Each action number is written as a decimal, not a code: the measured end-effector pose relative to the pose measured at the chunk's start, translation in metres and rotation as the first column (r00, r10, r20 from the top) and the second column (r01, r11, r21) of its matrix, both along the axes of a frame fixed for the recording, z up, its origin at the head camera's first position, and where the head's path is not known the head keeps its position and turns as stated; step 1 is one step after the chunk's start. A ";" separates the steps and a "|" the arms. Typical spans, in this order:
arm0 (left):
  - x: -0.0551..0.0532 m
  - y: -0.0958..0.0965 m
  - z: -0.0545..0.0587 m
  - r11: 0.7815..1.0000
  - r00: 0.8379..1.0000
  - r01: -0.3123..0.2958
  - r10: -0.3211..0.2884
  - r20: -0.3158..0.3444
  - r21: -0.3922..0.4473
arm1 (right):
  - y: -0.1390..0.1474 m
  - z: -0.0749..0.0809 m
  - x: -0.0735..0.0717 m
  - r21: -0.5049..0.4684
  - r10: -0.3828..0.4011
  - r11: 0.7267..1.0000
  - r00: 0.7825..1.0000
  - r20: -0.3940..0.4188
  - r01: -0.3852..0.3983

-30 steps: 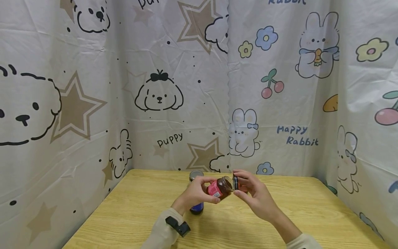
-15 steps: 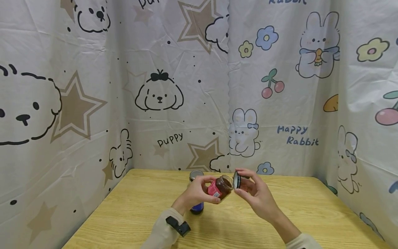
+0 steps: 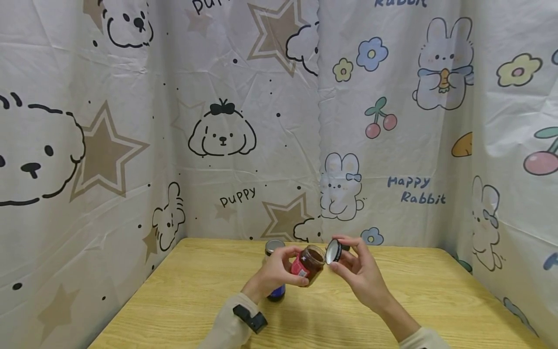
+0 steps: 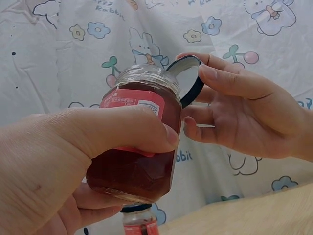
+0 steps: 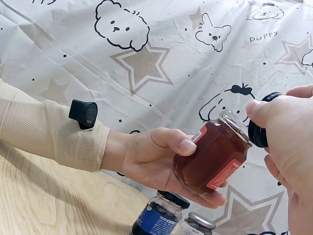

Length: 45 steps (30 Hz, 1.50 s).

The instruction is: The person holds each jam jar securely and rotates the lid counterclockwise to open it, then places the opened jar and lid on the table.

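A glass jar (image 3: pixel 315 267) of dark red-brown contents, with a red label, is tilted above the table, its uncovered mouth toward the right. My left hand (image 3: pixel 273 272) grips its body; the left wrist view shows the thumb lying across the label of the jar (image 4: pixel 134 171). Between thumb and fingers, my right hand (image 3: pixel 365 277) pinches a black lid (image 3: pixel 333 252) by its edge, right beside the jar's rim. The lid's pale inner face shows in the head view. From the right wrist, the lid (image 5: pixel 257 132) appears mostly behind that hand.
Behind the left hand, a jar with a blue label (image 5: pixel 155 219) and black lid stands on the wooden table (image 3: pixel 183 291). Next to it is a jar with a silvery lid (image 5: pixel 201 220). A printed curtain (image 3: pixel 244 121) encloses the table's back and sides.
The lid has moved slightly right and turned, so its pale inside now faces the head camera. The jar's mouth has also rotated a little toward that camera, still in the left hand.
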<state>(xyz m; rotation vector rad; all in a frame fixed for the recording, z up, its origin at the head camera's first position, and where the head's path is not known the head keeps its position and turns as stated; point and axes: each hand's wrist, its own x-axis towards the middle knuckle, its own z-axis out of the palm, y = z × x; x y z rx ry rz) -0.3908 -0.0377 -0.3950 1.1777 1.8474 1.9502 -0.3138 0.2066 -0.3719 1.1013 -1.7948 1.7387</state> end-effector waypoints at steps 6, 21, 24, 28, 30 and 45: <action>0.000 0.001 0.000 0.999 1.000 0.020 -0.021 0.006 0.038 | -0.003 -0.003 0.002 -0.053 -0.001 0.999 0.999 0.044 0.003; 0.000 0.001 -0.002 0.998 1.000 -0.015 0.017 -0.026 0.066 | -0.013 -0.006 0.005 -0.138 -0.022 0.990 0.993 0.113 0.038; 0.000 0.000 -0.002 0.997 1.000 -0.014 0.015 -0.022 0.073 | -0.014 -0.007 0.004 -0.131 -0.011 0.991 0.993 0.117 0.027; 0.000 0.000 -0.002 0.997 1.000 -0.013 0.015 -0.026 0.080 | -0.014 -0.008 0.004 -0.118 -0.028 0.992 0.991 0.128 0.043; -0.001 0.000 -0.002 0.997 0.999 -0.013 0.016 -0.030 0.082 | -0.015 -0.008 0.004 -0.112 -0.041 0.992 0.990 0.134 0.056; 0.001 0.001 -0.001 0.993 0.994 -0.102 0.103 -0.022 0.055 | -0.012 -0.003 0.005 0.020 -0.171 0.985 0.954 0.247 0.171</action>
